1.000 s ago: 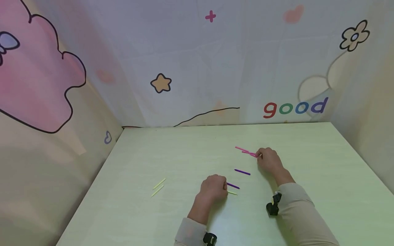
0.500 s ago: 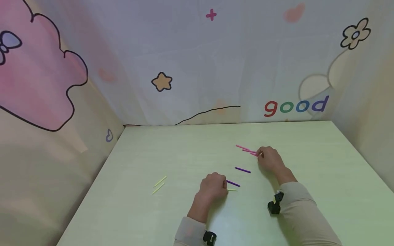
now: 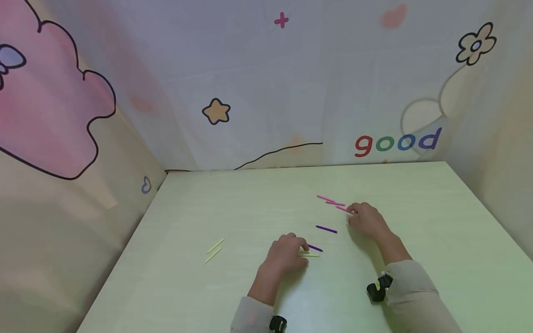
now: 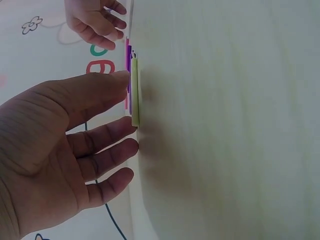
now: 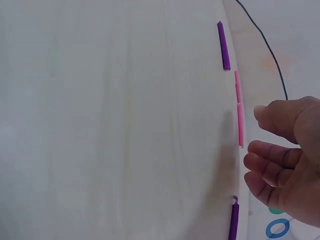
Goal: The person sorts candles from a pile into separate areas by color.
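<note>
My left hand (image 3: pixel 285 253) is low over the table, thumb and fingers parted around a yellow-green stick (image 3: pixel 309 255) that lies flat. The left wrist view shows that stick (image 4: pixel 135 92) close to the fingertips, not pinched. Just beyond it is a purple stick (image 3: pixel 315 248), partly covered by the index finger. Further right, my right hand (image 3: pixel 367 221) has its fingertips by the end of a pink stick (image 3: pixel 343 210). In the right wrist view the fingers of this hand (image 5: pixel 290 160) are apart and grip nothing. Another pink stick (image 3: pixel 335 203) lies beside the first.
A third pink stick (image 3: pixel 325 198) lies furthest back. Between the hands is a second purple stick (image 3: pixel 326 229). Two yellow-green sticks (image 3: pixel 213 255) lie side by side on the left of the pale table (image 3: pixel 166 296). A printed cloth wall (image 3: pixel 266 92) stands behind the table.
My left fingers have parted and let go of the yellow-green stick. My right fingers have loosened and drawn slightly back, leaving the nearest pink stick a little apart from the others.
</note>
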A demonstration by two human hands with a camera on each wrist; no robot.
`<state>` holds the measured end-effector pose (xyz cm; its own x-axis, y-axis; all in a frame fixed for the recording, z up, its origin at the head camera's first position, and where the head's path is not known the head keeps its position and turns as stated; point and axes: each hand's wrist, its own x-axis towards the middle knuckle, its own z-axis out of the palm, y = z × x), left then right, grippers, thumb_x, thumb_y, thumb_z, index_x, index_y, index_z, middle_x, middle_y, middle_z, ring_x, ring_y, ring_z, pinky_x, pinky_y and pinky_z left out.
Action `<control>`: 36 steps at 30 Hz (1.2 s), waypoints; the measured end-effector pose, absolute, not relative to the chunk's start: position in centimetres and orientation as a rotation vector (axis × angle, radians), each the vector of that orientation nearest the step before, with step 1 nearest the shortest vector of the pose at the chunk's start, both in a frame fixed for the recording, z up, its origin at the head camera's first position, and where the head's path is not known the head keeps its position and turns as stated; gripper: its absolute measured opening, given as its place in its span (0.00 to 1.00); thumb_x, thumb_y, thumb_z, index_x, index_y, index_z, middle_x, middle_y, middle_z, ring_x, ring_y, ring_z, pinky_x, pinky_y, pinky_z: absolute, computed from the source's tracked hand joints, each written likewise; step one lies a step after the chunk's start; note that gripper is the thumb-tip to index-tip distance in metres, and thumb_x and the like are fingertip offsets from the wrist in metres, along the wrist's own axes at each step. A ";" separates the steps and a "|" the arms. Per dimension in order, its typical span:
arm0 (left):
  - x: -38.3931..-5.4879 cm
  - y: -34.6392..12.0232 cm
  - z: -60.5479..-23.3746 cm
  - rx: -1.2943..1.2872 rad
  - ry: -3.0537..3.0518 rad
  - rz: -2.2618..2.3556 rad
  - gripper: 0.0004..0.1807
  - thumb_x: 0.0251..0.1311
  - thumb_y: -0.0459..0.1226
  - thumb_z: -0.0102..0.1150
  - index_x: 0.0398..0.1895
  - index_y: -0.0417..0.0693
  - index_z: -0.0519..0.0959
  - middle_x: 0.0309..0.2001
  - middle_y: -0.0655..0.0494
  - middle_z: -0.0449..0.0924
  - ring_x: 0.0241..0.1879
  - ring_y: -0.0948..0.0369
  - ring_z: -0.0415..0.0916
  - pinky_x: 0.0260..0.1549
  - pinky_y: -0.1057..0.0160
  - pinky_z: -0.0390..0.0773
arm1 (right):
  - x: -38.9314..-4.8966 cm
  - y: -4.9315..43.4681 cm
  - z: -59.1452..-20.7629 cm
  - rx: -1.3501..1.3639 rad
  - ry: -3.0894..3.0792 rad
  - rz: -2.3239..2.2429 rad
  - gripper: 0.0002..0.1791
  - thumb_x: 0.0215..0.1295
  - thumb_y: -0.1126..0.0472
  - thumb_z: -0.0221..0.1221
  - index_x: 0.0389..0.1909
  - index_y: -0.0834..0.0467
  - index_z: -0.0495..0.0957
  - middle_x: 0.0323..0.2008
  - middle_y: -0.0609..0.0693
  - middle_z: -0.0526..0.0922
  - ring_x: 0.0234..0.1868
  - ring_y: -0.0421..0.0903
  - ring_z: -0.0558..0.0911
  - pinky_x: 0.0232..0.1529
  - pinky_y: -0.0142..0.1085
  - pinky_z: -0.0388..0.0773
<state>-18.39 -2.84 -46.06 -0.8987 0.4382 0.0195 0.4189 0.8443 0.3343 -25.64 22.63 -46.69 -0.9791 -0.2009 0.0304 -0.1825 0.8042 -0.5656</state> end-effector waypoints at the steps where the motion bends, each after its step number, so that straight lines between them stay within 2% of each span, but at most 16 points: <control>1: -18.5 -2.8 -46.1 0.692 2.964 0.505 0.11 0.45 0.39 0.67 0.36 0.54 0.83 0.33 0.57 0.74 0.37 0.56 0.72 0.30 0.61 0.70 | -25.4 22.6 -46.6 -0.324 2.948 -0.925 0.17 0.59 0.66 0.54 0.48 0.70 0.73 0.43 0.67 0.75 0.45 0.63 0.74 0.45 0.53 0.69; 8: -19.1 -2.4 -46.6 0.681 2.953 0.468 0.12 0.42 0.35 0.64 0.34 0.54 0.84 0.33 0.58 0.74 0.37 0.57 0.71 0.29 0.61 0.70 | -23.8 22.3 -46.2 -0.419 2.943 -0.953 0.18 0.58 0.66 0.56 0.49 0.70 0.73 0.42 0.68 0.75 0.44 0.64 0.74 0.42 0.53 0.70; 23: -19.2 -1.8 -46.3 0.632 2.911 0.452 0.09 0.39 0.32 0.66 0.26 0.54 0.81 0.27 0.62 0.72 0.30 0.60 0.69 0.24 0.65 0.68 | -22.4 20.2 -46.5 -0.636 2.956 -0.899 0.16 0.54 0.69 0.59 0.44 0.71 0.75 0.41 0.64 0.78 0.44 0.62 0.76 0.46 0.52 0.70; 29: -19.3 -1.7 -46.3 0.630 2.895 0.472 0.09 0.40 0.29 0.65 0.22 0.54 0.78 0.23 0.66 0.70 0.24 0.65 0.65 0.20 0.67 0.65 | -22.1 19.5 -46.2 -0.634 2.951 -0.907 0.16 0.55 0.68 0.60 0.44 0.70 0.76 0.41 0.63 0.79 0.44 0.61 0.77 0.45 0.52 0.71; 36: -19.5 -1.8 -46.3 0.650 2.853 0.498 0.09 0.43 0.29 0.64 0.23 0.52 0.77 0.23 0.66 0.71 0.24 0.66 0.65 0.22 0.69 0.65 | -22.0 19.1 -46.2 -0.593 2.952 -0.919 0.16 0.55 0.67 0.61 0.44 0.70 0.76 0.41 0.62 0.79 0.44 0.60 0.77 0.45 0.51 0.71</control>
<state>-19.51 -1.84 -46.26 -0.8898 0.4468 -0.0926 0.3890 0.8489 0.3577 -21.96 19.09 -46.16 -0.9290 -0.3514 0.1163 -0.3553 0.7585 -0.5462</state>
